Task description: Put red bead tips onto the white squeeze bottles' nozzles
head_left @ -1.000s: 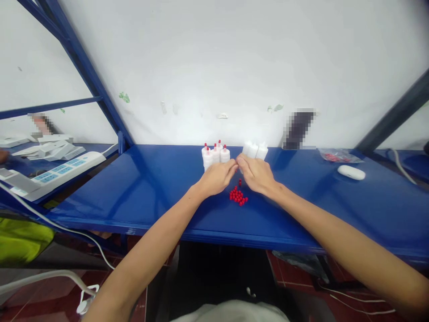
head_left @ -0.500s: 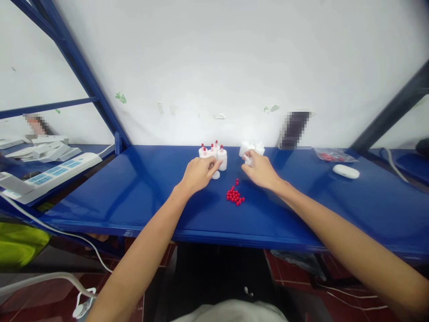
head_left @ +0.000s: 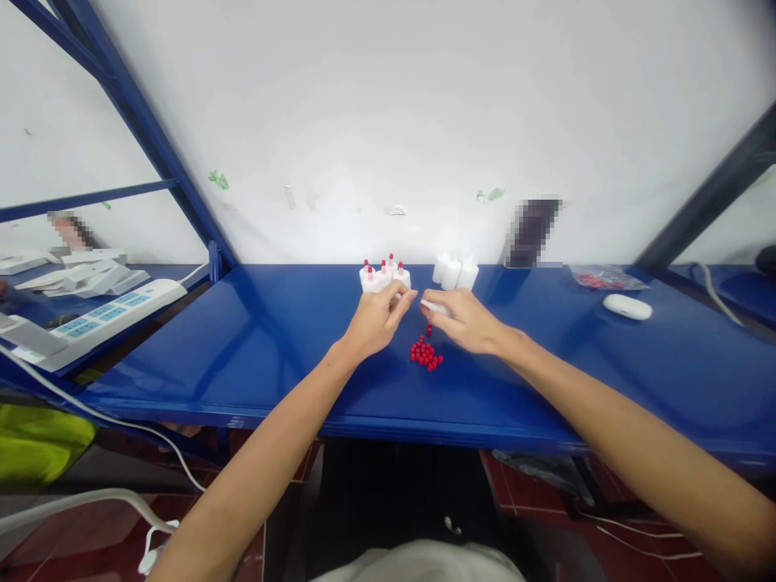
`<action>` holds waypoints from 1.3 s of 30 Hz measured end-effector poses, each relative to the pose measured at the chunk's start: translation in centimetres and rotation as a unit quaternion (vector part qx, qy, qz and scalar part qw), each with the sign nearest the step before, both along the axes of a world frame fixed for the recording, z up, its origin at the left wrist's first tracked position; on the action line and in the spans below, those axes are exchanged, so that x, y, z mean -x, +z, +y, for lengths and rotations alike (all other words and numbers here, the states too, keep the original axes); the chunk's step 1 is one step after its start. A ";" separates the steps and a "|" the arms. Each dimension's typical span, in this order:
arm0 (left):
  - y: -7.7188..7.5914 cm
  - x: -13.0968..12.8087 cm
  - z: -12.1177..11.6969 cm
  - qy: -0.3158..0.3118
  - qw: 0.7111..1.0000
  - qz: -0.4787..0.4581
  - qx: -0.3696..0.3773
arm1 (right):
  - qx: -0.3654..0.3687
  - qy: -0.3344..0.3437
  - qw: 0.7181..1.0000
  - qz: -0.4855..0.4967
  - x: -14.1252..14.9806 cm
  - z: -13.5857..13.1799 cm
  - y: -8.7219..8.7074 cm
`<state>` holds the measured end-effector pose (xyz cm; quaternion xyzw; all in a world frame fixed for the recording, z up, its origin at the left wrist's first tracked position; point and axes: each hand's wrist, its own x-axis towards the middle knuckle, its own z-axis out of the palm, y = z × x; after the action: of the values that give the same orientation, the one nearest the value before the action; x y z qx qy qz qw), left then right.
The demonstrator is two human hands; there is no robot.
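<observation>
My right hand (head_left: 466, 321) is closed around a small white squeeze bottle (head_left: 436, 307), held sideways above the table with its end pointing left. Facing it, my left hand (head_left: 377, 322) has its thumb and fingers pinched together; whatever lies between them cannot be made out. Just behind the left hand stands a group of white bottles with red tips (head_left: 384, 279), partly covered by the fingers. Beyond my right hand is a cluster of white bottles (head_left: 453, 272) with no red tips visible. Small red caps (head_left: 424, 353) lie in a loose pile below and between both hands.
A clear bag with red pieces (head_left: 606, 278) and a white oval case (head_left: 627, 306) lie on the right of the blue table (head_left: 260, 347). A power strip (head_left: 109, 319) and white boxes (head_left: 94, 275) are at the left. A blurred dark object (head_left: 533, 234) leans against the wall.
My right hand has come left and nearer with the white bottle, away from the cluster at the back. My left hand has shifted right, so the two hands are now close together.
</observation>
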<state>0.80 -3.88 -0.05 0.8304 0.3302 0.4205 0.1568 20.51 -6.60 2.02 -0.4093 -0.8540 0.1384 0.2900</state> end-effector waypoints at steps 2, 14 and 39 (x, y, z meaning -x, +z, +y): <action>-0.1 0.0 -0.1 -0.018 1.000 -0.007 0.007 | -0.006 0.010 1.000 -0.015 0.0 0.0 0.0; -0.1 -0.2 0.1 0.021 0.991 0.023 -0.133 | -0.112 -0.011 0.994 0.003 -0.1 0.6 -0.9; -1.7 -1.4 0.2 -0.043 0.989 0.108 -0.093 | -0.177 -0.078 0.981 0.004 0.9 0.5 -2.5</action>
<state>2.20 -3.65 -1.79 0.8954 0.2689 0.3498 0.0605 19.59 -6.08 -0.44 -0.4159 -0.8294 -0.0361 0.3711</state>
